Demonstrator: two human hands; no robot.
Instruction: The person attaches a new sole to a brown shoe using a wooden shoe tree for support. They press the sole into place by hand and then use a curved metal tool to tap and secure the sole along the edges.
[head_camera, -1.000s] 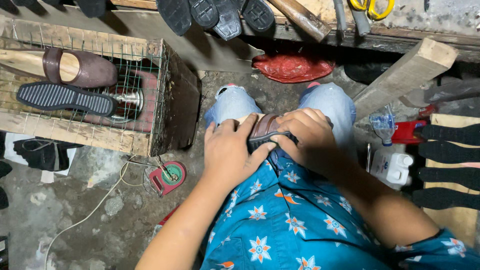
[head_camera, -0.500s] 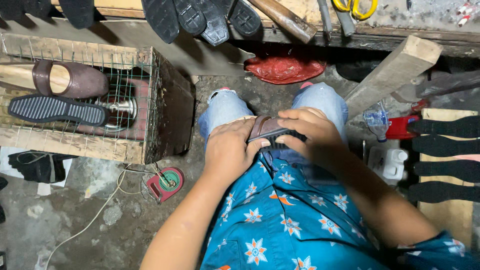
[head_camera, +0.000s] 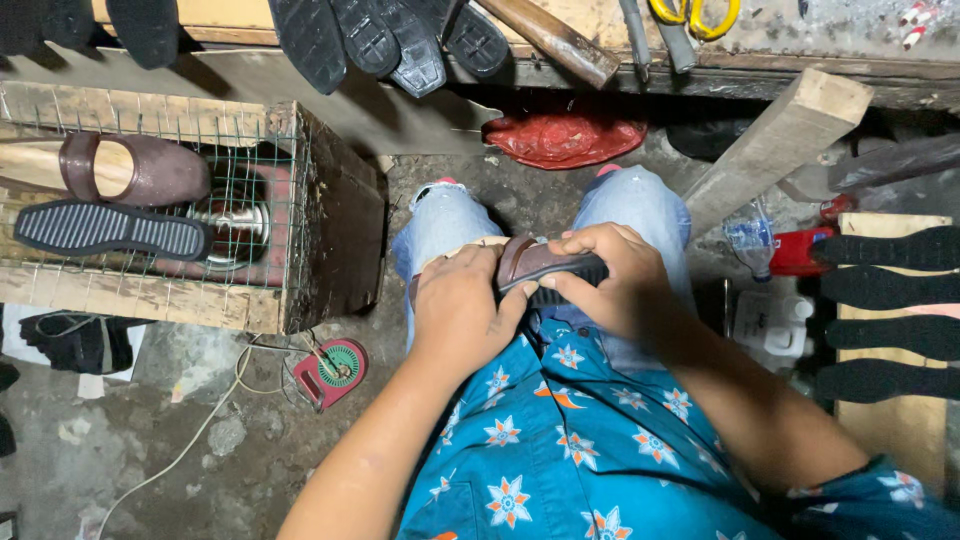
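Seated person, head view straight down onto lap. Both hands closed on one shoe (head_camera: 545, 265), brown upper with a black ribbed sole, resting across the knees between the two jean legs

Left hand (head_camera: 462, 315) lies flat over the heel end, palm pressing down, fingers wrapped. Right hand (head_camera: 612, 275) grips the toe end, fingers curled over the sole edge, thumb underneath. Neither hand is spread wide; both are clamped on the shoe

Handling, as judged: light, one hand could lift it. Upper looks like soft leather and should give under thumb pressure; sole looks like rubber, flexible, its ribs offering good grip and little slip. Not fragile. Best hold seems to be at the two ends, as now, leaving the middle seam free. Whether glue is wet there cannot be told

Counts:
- shoes in hand: one
- wire-mesh crate (head_camera: 320, 225) at the left: one, holding one brown shoe on a wooden last (head_camera: 140, 170) and one loose black sole (head_camera: 110, 230)
- black soles hanging off the counter (head_camera: 780, 45) edge at top: about six, some cut by the frame
- black soles laid on a board (head_camera: 885, 300) at right: four
- yellow-handled scissors (head_camera: 695, 15): one pair
- red bag (head_camera: 565, 138) under the counter: one
- red-and-green round device (head_camera: 333, 370) on the floor, with a white cord: one
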